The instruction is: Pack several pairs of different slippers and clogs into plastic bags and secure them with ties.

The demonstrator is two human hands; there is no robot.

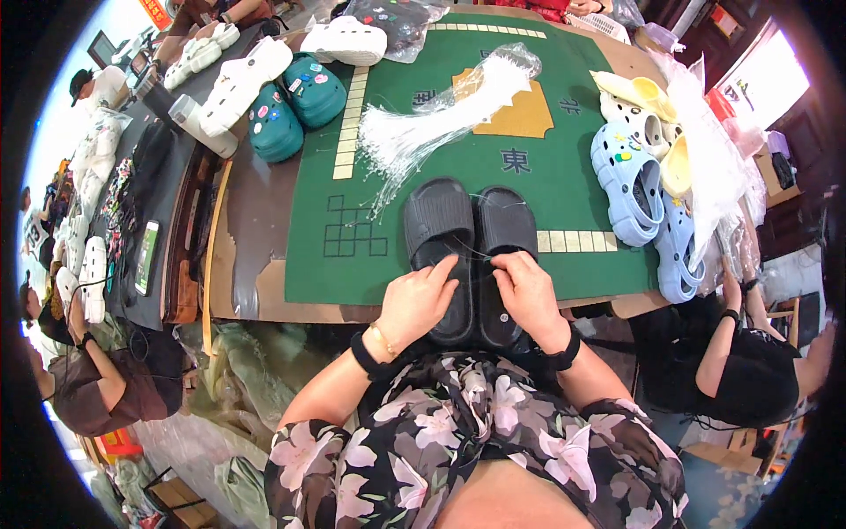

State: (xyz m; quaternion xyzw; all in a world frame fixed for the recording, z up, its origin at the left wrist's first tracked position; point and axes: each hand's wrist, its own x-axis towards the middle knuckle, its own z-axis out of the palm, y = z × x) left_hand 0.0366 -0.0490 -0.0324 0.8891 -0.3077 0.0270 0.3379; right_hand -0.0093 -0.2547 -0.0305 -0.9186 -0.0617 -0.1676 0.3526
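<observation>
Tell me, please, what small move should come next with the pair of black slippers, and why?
Probably draw the thin clear strand taut between the two slippers. The left hand and right hand both pinch at the black slippers, which lie side by side on the green mat, and the strand looks slack.

- The heel ends of the pair of black slides (471, 242) are covered by the left hand (414, 304) and the right hand (529, 295).
- The thin clear strand (476, 254) between the fingertips is too fine for its ends to be traced.
- The near edge of the green mat (388, 176) is partly hidden behind the hands and slides.
- The lower blue clog (674, 256) is partly veiled by clear plastic wrap (714, 176).
- The items on the dark side table (150, 176) are too small to be told apart.
- The person at the right (749, 370) is cut off by the dark rim.
</observation>
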